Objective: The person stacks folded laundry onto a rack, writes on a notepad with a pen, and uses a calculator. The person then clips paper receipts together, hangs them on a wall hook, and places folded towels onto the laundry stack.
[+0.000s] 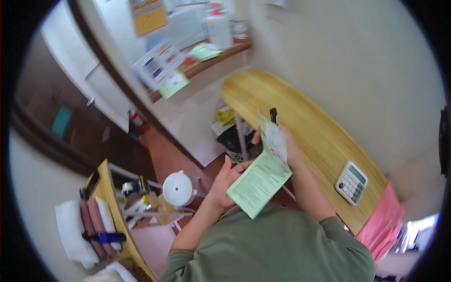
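Observation:
A light green printed booklet or folded sheet (pixel 260 182) is held in front of my body, its upper part folded up, with a clear plastic-like piece (pixel 276 143) against it. My left hand (pixel 226 182) supports the booklet's lower left side, thumb raised and fingers reaching behind it. My right hand (pixel 287 141) grips the upper part from the right, mostly behind the paper. A black pen or marker (pixel 274 115) sticks up beside my right hand.
A wooden table (pixel 310 122) on the right bears a calculator (pixel 352 183); pink cloth (pixel 385 221) hangs at its end. A shelf (pixel 202 66) holds papers and a pump bottle (pixel 219 32). White bin (pixel 179 188) and a towel-laden table (pixel 136 249) stand left.

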Motion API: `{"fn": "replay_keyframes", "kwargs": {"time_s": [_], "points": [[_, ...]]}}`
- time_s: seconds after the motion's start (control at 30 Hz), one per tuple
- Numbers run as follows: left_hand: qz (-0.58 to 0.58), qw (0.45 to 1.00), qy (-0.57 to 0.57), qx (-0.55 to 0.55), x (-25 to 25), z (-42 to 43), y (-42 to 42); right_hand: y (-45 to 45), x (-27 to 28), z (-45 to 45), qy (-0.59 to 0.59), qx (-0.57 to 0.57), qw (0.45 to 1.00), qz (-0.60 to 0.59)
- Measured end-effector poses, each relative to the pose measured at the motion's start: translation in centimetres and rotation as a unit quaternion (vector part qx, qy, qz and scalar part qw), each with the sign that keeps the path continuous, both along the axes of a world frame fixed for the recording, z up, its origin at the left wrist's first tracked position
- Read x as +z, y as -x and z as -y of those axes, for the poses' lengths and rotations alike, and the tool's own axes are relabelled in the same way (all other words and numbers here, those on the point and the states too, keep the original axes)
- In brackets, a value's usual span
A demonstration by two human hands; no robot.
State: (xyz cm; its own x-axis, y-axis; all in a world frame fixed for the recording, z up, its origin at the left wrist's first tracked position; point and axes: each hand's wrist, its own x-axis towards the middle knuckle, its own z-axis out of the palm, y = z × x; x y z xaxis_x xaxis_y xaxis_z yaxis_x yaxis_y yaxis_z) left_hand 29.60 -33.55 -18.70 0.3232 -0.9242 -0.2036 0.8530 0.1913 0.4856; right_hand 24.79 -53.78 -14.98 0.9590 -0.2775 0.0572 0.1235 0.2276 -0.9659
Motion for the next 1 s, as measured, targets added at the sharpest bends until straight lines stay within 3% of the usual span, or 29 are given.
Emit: {"fn": "replay_keyframes", "kwargs": {"time_s": [0.03,0.07,0.2,0.23,0.3,0.37,0.43,0.5,0.53,0.6,0.7,0.8,0.83,0.9,1.0], "points": [[-0.078,0.996,0.051,0.003,-0.5,-1.9,-0.9,-1.2,0.5,-1.5,0.106,-0.005,0.994,0.014],[-0.149,0.983,0.106,0.008,-0.9,-3.9,-1.8,-2.5,1.0,-3.4,0.124,0.01,0.992,0.009],[-0.07,0.971,0.203,0.109,-0.2,-10.8,-3.5,-7.6,1.1,-10.1,0.146,0.108,0.983,0.012],[0.073,0.98,0.097,0.159,-1.1,-12.8,-4.4,-9.1,1.1,-11.7,0.159,0.143,0.977,0.019],[0.055,0.968,0.126,0.211,-1.3,-16.9,-5.5,-11.7,1.5,-15.6,0.17,0.16,0.972,0.023],[-0.006,0.952,0.144,0.269,-1.6,-20.7,-6.2,-14.9,-0.7,-18.1,-0.016,0.227,0.972,0.062],[0.068,0.945,-0.003,0.32,-3.2,-24.1,-6.4,-17.1,0.1,-21.8,-0.186,0.27,0.937,0.124],[0.118,0.911,-0.139,0.369,-3.7,-26.1,-5.9,-21.2,-2.9,-23.3,-0.307,0.41,0.838,0.187],[0.207,0.857,-0.295,0.369,-3.9,-27.0,-5.7,-22.9,-3.6,-24.6,-0.366,0.476,0.77,0.216],[0.385,0.711,-0.433,0.399,-5.5,-28.5,-6.2,-24.1,-3.5,-27.1,-0.397,0.544,0.711,0.201],[0.295,0.764,-0.229,0.527,-4.2,-30.5,-7.4,-24.8,-3.5,-30.8,-0.434,0.606,0.648,0.155],[0.317,0.763,-0.166,0.538,-4.1,-30.8,-9.6,-25.9,-4.4,-34.1,-0.403,0.624,0.66,0.11],[0.373,0.704,-0.312,0.517,-3.2,-30.5,-9.6,-26.7,-4.5,-34.9,-0.381,0.653,0.649,0.087],[0.338,0.736,-0.315,0.495,-2.3,-30.2,-9.7,-26.9,-4.2,-36.2,-0.302,0.642,0.7,0.083],[0.224,0.776,-0.262,0.527,-2.0,-30.8,-10.2,-27.7,-3.4,-36.0,-0.164,0.533,0.83,0.002]]}}
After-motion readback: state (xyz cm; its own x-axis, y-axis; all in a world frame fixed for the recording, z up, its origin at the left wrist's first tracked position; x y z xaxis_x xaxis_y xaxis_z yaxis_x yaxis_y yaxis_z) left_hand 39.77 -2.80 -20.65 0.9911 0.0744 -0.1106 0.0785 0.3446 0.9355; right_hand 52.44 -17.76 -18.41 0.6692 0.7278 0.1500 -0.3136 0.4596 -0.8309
